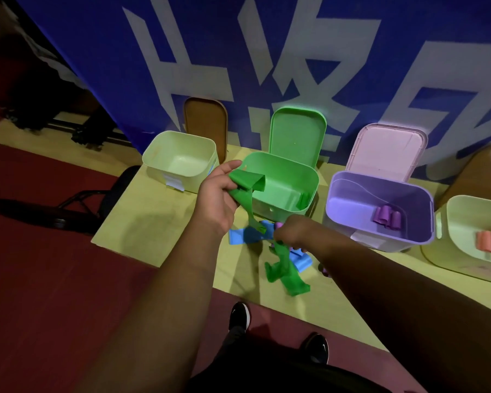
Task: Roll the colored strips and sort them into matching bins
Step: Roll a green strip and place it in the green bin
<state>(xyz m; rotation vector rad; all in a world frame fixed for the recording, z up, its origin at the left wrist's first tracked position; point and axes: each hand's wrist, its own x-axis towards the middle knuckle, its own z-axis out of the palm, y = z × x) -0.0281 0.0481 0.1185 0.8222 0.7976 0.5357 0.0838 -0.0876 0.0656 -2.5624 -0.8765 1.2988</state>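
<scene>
Green strip (243,191), green bin (284,191), purple bin (380,211), blue strips (243,236).

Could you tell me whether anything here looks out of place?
Nothing looks missorted: the purple bin holds purple rolls, the green bin a green roll. The only mess is on the table, where blue strips lie unrolled and tangled with the crumpled green strip that the right hand grips; the left hand holds a green strip.
</scene>
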